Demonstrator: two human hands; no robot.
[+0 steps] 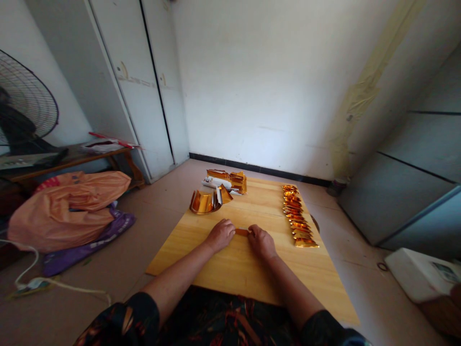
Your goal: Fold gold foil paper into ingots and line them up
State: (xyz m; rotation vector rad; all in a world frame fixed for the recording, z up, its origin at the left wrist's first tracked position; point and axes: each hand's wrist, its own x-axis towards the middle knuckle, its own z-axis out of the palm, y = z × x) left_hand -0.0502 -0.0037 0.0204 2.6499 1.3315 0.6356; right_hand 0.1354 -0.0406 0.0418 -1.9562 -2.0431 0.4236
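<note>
A narrow strip of gold foil paper [242,232] lies across the middle of the wooden table, stretched between my hands. My left hand [222,235] grips its left end with curled fingers. At the other end, my right hand [262,241] pinches the strip. Beyond my left hand stand curled gold foil sheets [203,203], and behind them is a stack of gold and white paper [237,182]. A long row of folded gold foil pieces [298,216] runs along the table's right side.
The wooden table [223,269] is in front of me. On the left are a fan [29,101], a low bench [90,156] and an orange cloth bundle [68,206]. Grey cabinets [137,81] stand behind. A white box [421,274] is on the right.
</note>
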